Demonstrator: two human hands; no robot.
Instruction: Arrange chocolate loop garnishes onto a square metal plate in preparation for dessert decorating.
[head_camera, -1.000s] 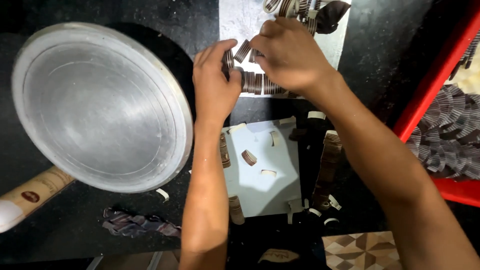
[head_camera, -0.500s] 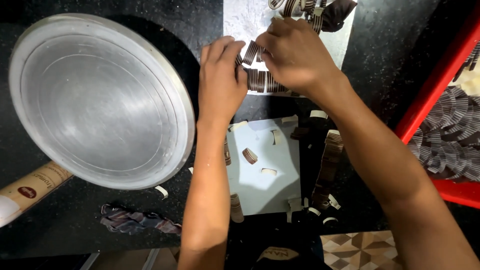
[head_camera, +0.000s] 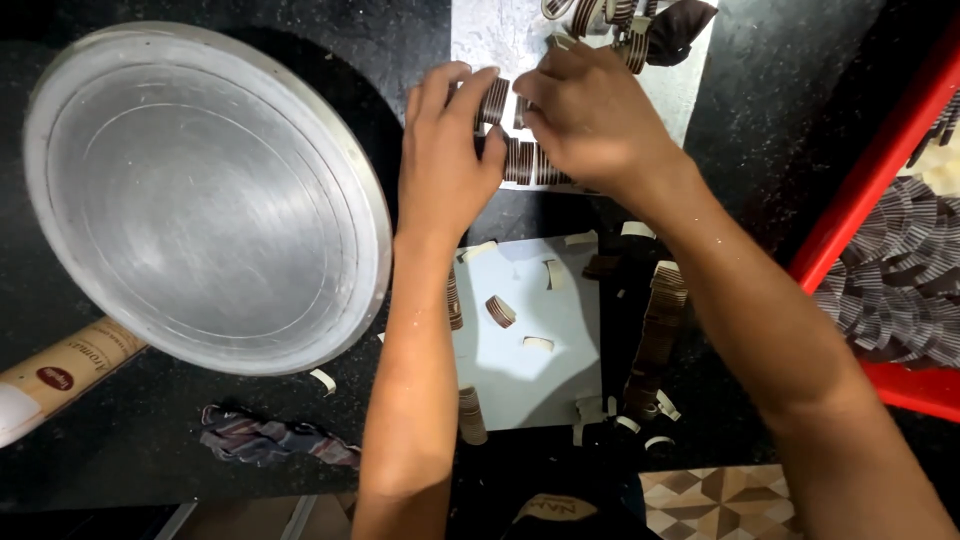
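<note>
Here your two hands meet at the far middle of the dark surface (head_camera: 780, 100), over a pale mottled slab (head_camera: 500, 35). Your left hand (head_camera: 445, 165) has its fingers curled and pinching one small brown-and-cream striped piece (head_camera: 493, 98) at the fingertips, held upright between thumb and fingers. Your right hand (head_camera: 590, 115) is closed down over the row of striped pieces (head_camera: 525, 162) that lies on the slab, fingers bent and pressing on its right end; how much of the row it grips is hidden under the palm. The row runs left to right, so its long axis lies across your line of sight, and the piece in your left hand sits just far of the row's left end, almost touching it. The left hand is the nearer one to that open end; the right hand covers the other. More striped pieces are heaped at the far edge of the slab (head_camera: 610, 15). Nearer to you lies a pale blue square sheet (head_camera: 540, 380) with a few loose pieces on it, and a stack of pieces (head_camera: 660, 330) stands along its right side. To the left sits a big round metal tray (head_camera: 200, 200), well apart from both hands, with a cardboard roll (head_camera: 60, 375) poking out below it and a crumpled cloth (head_camera: 265, 440) near you. A red crate (head_camera: 870, 190) full of striped pieces sits to the right.
</note>
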